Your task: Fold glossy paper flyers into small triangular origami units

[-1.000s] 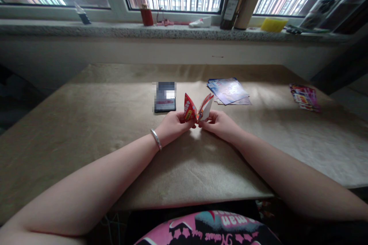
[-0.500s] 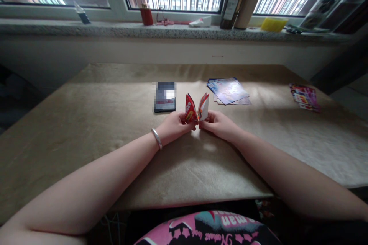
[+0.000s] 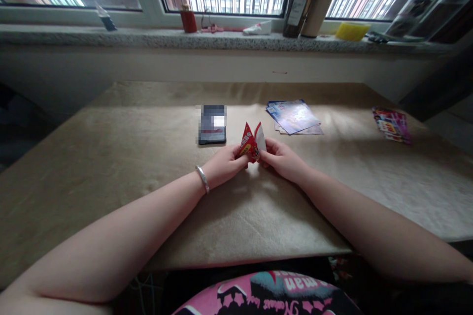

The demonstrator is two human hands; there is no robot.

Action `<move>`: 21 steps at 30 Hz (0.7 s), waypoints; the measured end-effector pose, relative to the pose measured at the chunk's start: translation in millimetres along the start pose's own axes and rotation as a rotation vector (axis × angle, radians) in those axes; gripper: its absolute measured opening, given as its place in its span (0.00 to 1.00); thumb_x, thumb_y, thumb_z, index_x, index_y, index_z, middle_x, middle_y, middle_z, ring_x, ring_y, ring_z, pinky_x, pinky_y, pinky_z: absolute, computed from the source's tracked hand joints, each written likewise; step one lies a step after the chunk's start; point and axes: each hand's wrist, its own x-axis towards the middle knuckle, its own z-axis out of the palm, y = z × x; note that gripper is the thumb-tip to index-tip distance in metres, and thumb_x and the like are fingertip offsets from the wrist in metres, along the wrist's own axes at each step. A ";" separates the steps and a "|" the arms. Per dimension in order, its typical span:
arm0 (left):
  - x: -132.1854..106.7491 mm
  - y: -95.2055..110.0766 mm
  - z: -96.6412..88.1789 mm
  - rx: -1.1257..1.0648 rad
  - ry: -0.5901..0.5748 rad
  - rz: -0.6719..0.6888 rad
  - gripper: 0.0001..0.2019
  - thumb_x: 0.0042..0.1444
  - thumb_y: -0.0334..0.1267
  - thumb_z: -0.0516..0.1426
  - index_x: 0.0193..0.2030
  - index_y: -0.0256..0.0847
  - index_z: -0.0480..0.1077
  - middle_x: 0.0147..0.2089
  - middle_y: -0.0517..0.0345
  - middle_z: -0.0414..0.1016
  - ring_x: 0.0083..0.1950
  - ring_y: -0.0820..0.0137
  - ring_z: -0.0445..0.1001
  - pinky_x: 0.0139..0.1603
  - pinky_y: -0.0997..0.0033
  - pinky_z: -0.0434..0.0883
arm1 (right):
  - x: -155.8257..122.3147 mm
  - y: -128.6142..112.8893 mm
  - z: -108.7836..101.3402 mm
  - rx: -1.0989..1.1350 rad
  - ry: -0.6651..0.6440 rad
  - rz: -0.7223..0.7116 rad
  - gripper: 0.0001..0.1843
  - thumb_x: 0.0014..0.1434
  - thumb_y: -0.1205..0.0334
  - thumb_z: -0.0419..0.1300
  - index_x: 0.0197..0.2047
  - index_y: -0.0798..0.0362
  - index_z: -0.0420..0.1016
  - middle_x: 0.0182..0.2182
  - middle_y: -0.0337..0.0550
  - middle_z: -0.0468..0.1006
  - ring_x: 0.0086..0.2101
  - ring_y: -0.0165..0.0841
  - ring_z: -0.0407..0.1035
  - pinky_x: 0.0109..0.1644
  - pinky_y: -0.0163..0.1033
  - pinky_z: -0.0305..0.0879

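Between my hands, just above the table, is a small folded paper [image 3: 247, 142], red with print on its left side and white on the inner right side. Its pointed flaps stand up in a V. My left hand [image 3: 232, 160], with a silver bangle at the wrist, pinches the left part. My right hand [image 3: 279, 157] pinches the right part, thumb in front. The fingers behind the paper are partly hidden. Just beyond my left hand lies a dark phone-like device [image 3: 212, 125], partly pixelated.
A stack of bluish paper sheets [image 3: 293, 115] lies beyond my right hand. Colourful printed packets or cards [image 3: 391, 125] lie at the table's [image 3: 92, 157] far right. On the windowsill [image 3: 148, 39] stand a red container [image 3: 188, 19], a dark lidded jar [image 3: 295, 12] and a yellow block [image 3: 353, 31].
The folded paper's flaps have turned and drawn closer together, so more of the red printed side faces me. Both hands have shifted slightly; the phone-like device and sheets have stayed put.
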 end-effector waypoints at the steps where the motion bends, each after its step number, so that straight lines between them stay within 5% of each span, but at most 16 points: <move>1: 0.3 -0.7 0.0 -0.006 0.009 0.006 0.14 0.58 0.44 0.51 0.35 0.35 0.71 0.32 0.56 0.75 0.31 0.71 0.72 0.33 0.73 0.68 | 0.3 1.0 -0.6 0.010 -0.003 0.006 0.14 0.52 0.55 0.59 0.40 0.53 0.69 0.28 0.38 0.72 0.26 0.27 0.63 0.28 0.33 0.59; 9: 4.1 -5.3 2.9 -0.398 0.173 0.038 0.19 0.52 0.52 0.60 0.38 0.36 0.65 0.33 0.56 0.73 0.32 0.71 0.75 0.35 0.71 0.73 | -1.7 -0.3 -1.6 -0.044 -0.054 -0.023 0.14 0.53 0.56 0.59 0.42 0.53 0.71 0.31 0.39 0.74 0.32 0.31 0.67 0.34 0.35 0.62; 21: 4.3 -1.7 3.7 -0.548 0.162 0.080 0.19 0.48 0.49 0.64 0.34 0.36 0.66 0.30 0.59 0.74 0.31 0.72 0.77 0.33 0.72 0.76 | -3.5 -0.9 -1.3 -0.006 0.146 -0.101 0.16 0.53 0.48 0.61 0.32 0.53 0.70 0.26 0.37 0.71 0.27 0.28 0.64 0.32 0.35 0.63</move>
